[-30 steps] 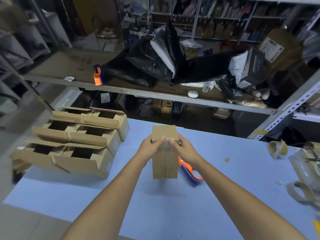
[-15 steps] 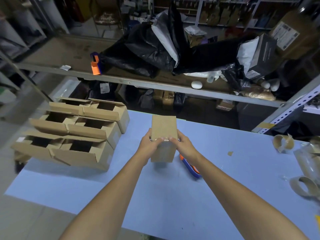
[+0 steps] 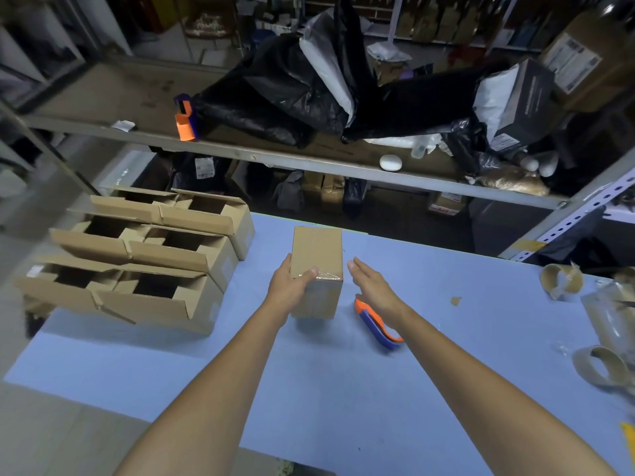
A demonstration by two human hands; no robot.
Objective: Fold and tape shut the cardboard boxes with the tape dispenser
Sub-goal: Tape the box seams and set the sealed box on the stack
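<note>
Packing station in a warehouse stockroom: a blue-topped worktable point(image 3: 343, 389) carries rows of open cardboard boxes point(image 3: 154, 255), one taped box point(image 3: 316, 249), an orange-and-blue tape dispenser point(image 3: 376, 326) and spent tape cores point(image 3: 560, 280). Behind it, slotted steel shelving point(image 3: 309, 161) holds black plastic bags point(image 3: 275, 97) and labelled parcels point(image 3: 525, 104). More racks stacked with cartons point(image 3: 429, 18) stand at the back of the dim room.
</note>
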